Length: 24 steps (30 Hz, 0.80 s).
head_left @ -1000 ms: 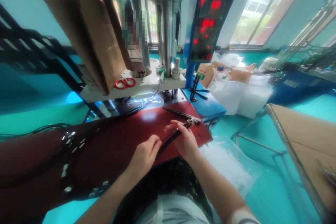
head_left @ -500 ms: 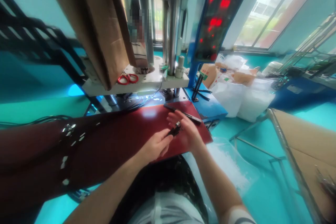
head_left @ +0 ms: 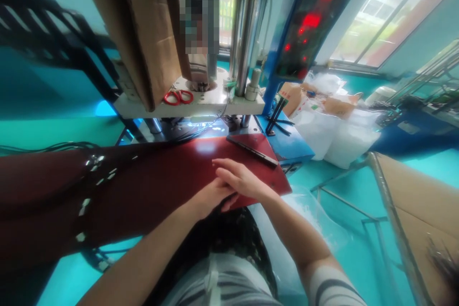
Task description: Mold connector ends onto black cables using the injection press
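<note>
Two hands meet at the near edge of the red worktop (head_left: 172, 167), the right hand (head_left: 244, 181) laid across the left hand (head_left: 210, 197)! Right fingers stretch out nearly straight, the left ones tucked partly from sight; whether either set is pinching anything, nobody can tell. Just beyond lies a slim dark bar (head_left: 252, 151), slanting across the worktop's far right corner, apart from both hands. Farther back, red-handled scissors (head_left: 178, 97) rest on the white press plate (head_left: 215, 109).
</note>
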{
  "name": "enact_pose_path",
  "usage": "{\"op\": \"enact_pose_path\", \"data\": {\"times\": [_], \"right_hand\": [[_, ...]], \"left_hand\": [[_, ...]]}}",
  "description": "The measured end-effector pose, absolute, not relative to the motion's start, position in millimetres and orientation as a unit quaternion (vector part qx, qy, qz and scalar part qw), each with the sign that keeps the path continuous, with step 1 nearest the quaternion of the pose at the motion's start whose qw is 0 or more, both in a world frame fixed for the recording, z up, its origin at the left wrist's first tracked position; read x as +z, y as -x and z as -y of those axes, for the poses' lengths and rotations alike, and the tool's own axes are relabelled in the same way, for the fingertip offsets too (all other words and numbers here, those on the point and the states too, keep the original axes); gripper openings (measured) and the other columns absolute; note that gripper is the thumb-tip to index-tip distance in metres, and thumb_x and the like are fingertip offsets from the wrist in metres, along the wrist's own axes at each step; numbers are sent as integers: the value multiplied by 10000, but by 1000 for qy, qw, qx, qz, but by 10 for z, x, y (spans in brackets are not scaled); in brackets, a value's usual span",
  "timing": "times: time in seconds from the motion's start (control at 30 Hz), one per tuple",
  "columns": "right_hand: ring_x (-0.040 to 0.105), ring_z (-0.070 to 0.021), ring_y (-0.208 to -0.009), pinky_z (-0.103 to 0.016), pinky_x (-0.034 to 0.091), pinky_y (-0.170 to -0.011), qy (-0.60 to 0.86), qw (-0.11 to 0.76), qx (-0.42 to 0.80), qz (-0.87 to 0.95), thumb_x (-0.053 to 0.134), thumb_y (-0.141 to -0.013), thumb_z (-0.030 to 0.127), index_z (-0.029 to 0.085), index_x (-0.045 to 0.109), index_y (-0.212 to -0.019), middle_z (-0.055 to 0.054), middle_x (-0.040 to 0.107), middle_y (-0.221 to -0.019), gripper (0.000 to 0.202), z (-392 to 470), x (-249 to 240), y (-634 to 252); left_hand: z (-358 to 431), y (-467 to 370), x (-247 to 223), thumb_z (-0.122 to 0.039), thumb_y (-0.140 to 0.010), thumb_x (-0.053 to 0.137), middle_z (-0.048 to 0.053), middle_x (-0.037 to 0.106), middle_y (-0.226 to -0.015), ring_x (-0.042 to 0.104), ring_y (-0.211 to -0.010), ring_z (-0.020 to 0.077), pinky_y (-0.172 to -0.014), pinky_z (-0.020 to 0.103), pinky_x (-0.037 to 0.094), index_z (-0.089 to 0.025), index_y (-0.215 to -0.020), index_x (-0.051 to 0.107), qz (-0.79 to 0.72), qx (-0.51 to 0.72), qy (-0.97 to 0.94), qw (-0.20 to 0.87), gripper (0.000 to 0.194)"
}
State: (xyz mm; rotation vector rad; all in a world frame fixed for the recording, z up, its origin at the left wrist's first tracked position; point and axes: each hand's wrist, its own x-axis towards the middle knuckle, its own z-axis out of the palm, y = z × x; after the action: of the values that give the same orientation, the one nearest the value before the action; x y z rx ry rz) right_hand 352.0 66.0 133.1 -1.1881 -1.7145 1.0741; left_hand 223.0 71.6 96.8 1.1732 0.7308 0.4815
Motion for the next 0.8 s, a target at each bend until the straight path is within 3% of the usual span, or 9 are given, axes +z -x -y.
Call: {"op": "enact_pose_path", "data": {"times": [0.1, 0.2, 0.27, 0.37, 0.47, 0.53, 0.6, 0.7, 0.8], "right_hand": [[540, -207, -1090, -352, 400, -946, 430, 360, 466, 684, 442, -883, 375, 233, 585, -1189, -42, 604, -1176, 366, -653, 1292, -3503], [523, -192, -1108, -331, 393, -951, 393, 349, 475, 706, 490, -859, 369, 254, 551, -1227, -24, 560, -1241, 390, -696, 1295, -3550], [551, -180, -1050, -328, 410, -925, 400, 332, 466, 716, 457, -876, 369, 258, 532, -1242, -19, 606, -1152, 390, -770, 1294, -3654], [572, -184, -986, -336, 390, -933, 546, 269, 321, 726, 437, -894, 277, 205, 575, -1166, -40, 653, -962, 314, -910, 1246, -3932], [563, -240, -993, -358, 396, -885, 716, 79, 91, 688, 456, -831, 109, 124, 609, -994, -137, 632, -974, 224, -988, 1146, -4226], [569, -279, -972, -365, 419, -794, 744, -3, 30, 668, 399, -808, 63, 103, 593, -909, -190, 609, -986, 223, -977, 1080, -4338], [588, -286, -911, -345, 423, -718, 748, -32, 30, 662, 429, -779, 102, 119, 559, -874, -179, 613, -948, 163, -926, 1034, -4360], [605, -224, -754, -289, 417, -619, 754, 42, 137, 642, 492, -717, 194, 167, 499, -813, -94, 626, -808, 100, -814, 983, -4268], [518, -127, -447, -234, 371, -419, 694, 264, 396, 540, 438, -712, 232, 200, 438, -752, 8, 573, -624, 51, -687, 907, -4086]], "left_hand": [[-705, -2236, 909, -333, -742, 558, -39, 451, -491, 404, -409, 67, -394, 197, 275, -125, -761, 523, -337, 222, -540, 738, 212], [-696, -2258, 839, -379, -778, 516, -31, 430, -480, 388, -421, 61, -399, 197, 259, -125, -664, 504, -356, 237, -554, 714, 278], [-708, -2257, 814, -417, -796, 496, -41, 410, -468, 359, -395, 53, -379, 196, 229, -138, -658, 477, -359, 250, -561, 703, 311], [-760, -2199, 824, -416, -785, 522, -71, 396, -511, 306, -376, 34, -355, 173, 180, -164, -766, 451, -367, 293, -508, 722, 262], [-815, -2102, 849, -386, -754, 560, -93, 363, -520, 232, -367, 15, -348, 151, 118, -179, -806, 423, -377, 328, -438, 747, 253], [-831, -2050, 853, -366, -739, 572, -94, 364, -512, 224, -363, 13, -344, 148, 106, -180, -795, 414, -379, 340, -420, 751, 251], [-833, -2021, 848, -352, -735, 571, -87, 385, -518, 245, -368, 15, -343, 146, 117, -179, -791, 412, -373, 348, -409, 757, 241], [-826, -2004, 842, -347, -732, 575, -88, 393, -516, 248, -364, 16, -338, 141, 125, -185, -797, 411, -363, 357, -399, 763, 240], [-820, -2000, 850, -357, -717, 604, -96, 371, -490, 231, -351, 10, -334, 137, 122, -185, -761, 406, -384, 350, -404, 753, 267]]}}
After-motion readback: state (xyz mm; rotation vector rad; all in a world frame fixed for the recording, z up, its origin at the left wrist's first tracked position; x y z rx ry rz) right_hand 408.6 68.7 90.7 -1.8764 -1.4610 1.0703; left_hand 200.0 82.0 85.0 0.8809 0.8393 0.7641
